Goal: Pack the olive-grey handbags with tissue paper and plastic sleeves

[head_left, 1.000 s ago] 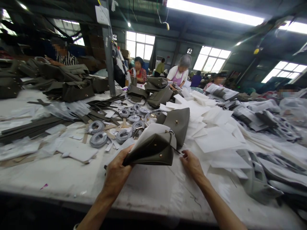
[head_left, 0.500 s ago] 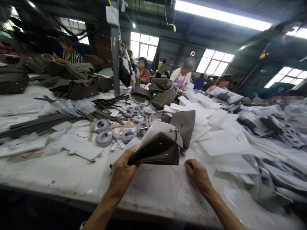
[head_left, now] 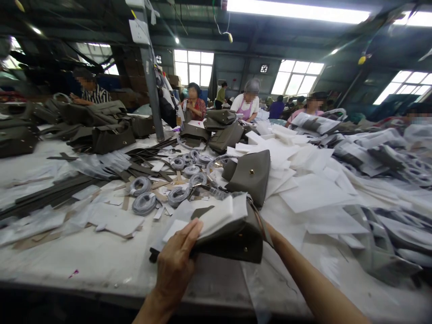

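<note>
Left hand (head_left: 177, 257) is clamping the bag (head_left: 232, 247), apparently steadying it; right of that grip, the strap (head_left: 266, 230) is partly hiding the right hand (head_left: 274, 233), closure undeterminable.

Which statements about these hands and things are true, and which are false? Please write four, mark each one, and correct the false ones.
1. The left hand holds a bag. True.
2. The right hand is fully visible. False: the bag and its strap partly hide it.
3. A second bag is beyond the held one. True.
4. The white sheets lie left of the coils. False: they lie to the right.
</note>
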A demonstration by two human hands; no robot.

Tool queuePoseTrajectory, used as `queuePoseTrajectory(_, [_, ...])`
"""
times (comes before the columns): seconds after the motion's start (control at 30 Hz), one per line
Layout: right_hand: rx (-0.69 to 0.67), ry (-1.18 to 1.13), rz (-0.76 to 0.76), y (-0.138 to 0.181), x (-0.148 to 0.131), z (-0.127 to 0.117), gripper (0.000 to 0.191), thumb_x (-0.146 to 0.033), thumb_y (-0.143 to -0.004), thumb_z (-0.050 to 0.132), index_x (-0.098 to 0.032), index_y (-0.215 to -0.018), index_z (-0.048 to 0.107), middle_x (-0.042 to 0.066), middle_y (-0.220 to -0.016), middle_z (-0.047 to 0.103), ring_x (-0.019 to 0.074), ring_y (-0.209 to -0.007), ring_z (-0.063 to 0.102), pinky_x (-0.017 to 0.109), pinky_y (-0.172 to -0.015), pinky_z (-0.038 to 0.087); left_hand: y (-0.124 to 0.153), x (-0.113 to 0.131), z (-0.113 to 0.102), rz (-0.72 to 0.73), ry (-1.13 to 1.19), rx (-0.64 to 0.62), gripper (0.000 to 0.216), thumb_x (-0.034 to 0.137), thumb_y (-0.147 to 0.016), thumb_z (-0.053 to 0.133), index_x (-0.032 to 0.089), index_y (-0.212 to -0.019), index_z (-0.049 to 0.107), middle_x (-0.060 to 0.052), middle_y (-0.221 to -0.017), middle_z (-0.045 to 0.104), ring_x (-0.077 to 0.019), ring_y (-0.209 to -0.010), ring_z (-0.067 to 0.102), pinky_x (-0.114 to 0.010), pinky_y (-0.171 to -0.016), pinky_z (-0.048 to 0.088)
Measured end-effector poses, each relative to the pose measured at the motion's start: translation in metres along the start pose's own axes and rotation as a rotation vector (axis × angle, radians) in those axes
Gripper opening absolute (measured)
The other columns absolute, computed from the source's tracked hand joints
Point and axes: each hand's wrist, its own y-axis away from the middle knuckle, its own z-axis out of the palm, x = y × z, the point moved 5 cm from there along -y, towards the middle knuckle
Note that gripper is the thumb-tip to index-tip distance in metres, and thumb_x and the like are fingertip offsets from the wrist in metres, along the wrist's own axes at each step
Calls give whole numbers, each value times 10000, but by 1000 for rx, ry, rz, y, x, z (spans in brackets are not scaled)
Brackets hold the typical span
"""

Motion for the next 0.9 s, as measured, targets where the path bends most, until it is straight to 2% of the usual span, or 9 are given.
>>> queuePoseTrajectory(0.13, [-108, -179, 151, -16, 13, -13, 333, -467, -842, 635, -139, -859, 695, 126, -861, 741, 277, -885, 724, 422, -822, 581, 23, 37, 22, 160, -187, -107, 538, 39, -937, 357, 264, -1398, 516, -76, -1225, 668, -212, -1077, 634, -343, -949, 480])
queuePoseTrajectory(0.3, [-59, -206, 247, -21, 22, -15, 286, -430, -777, 698, -148, -819, 690, 115, -782, 739, 270, -776, 722, 407, -741, 604, 32, 66, 42, 269, -421, -227, 487, 161, -987, 362, 284, -1451, 447, -113, -1139, 673, -247, -969, 654, -390, -840, 510])
queuePoseTrajectory(0.37, [10, -155, 251, -14, 20, -27, 242, -394, -760, 700, -154, -797, 701, 99, -762, 738, 271, -733, 712, 404, -707, 603, 28, 70, 44, 320, -441, -256, 420, 194, -999, 365, 246, -1390, 512, -109, -1156, 670, -244, -1016, 644, -390, -880, 500])
queuePoseTrajectory(0.47, [155, -68, 219, 13, 12, -55, 219, -350, -754, 688, -181, -889, 725, 80, -897, 752, 273, -827, 717, 400, -796, 588, 24, 75, 49, 391, -391, -206, 372, 219, -1018, 305, 176, -1206, 623, -111, -1290, 624, -252, -1199, 576, -429, -1048, 415])
queuePoseTrajectory(0.53, [230, 33, 137, 46, 5, -73, 252, -383, -792, 667, -214, -968, 731, 73, -971, 750, 278, -898, 716, 399, -856, 572, 26, 79, 58, 419, -352, -163, 378, 202, -1012, 283, 133, -1128, 636, -138, -1355, 587, -255, -1284, 525, -434, -1128, 341])
queuePoseTrajectory(0.6, [229, 212, -30, 86, -4, -82, 230, -423, -843, 639, -253, -955, 746, 75, -961, 754, 283, -882, 722, 392, -831, 584, 30, 80, 68, 391, -353, -144, 355, 166, -989, 298, 107, -1125, 620, -170, -1328, 606, -259, -1279, 538, -434, -1139, 334])
queuePoseTrajectory(0.7, [51, 455, -317, 145, -7, -74, 129, -345, -869, 654, -329, -938, 762, 54, -914, 766, 269, -837, 732, 352, -753, 612, 32, 78, 72, 331, -352, -155, 375, 116, -952, 324, 107, -1232, 572, -170, -1278, 644, -258, -1250, 571, -427, -1106, 388])
queuePoseTrajectory(0.77, [-126, 566, -474, 174, -2, -58, 284, -310, -851, 701, -382, -1125, 724, 40, -1019, 767, 274, -912, 733, 359, -792, 620, 26, 75, 66, 331, -315, -204, 458, 92, -930, 338, 139, -1353, 509, -151, -1303, 637, -251, -1245, 577, -401, -1077, 428])
queuePoseTrajectory(0.9, [-351, 723, -620, 192, 10, -15, 756, -405, -846, 729, -340, -1511, 376, 78, -1386, 581, 343, -1241, 583, 498, -1024, 517, -1, 64, 47, 291, -188, -338, 659, 18, -862, 331, 185, -1498, 373, -122, -1397, 575, -238, -1263, 561, -370, -1041, 475])
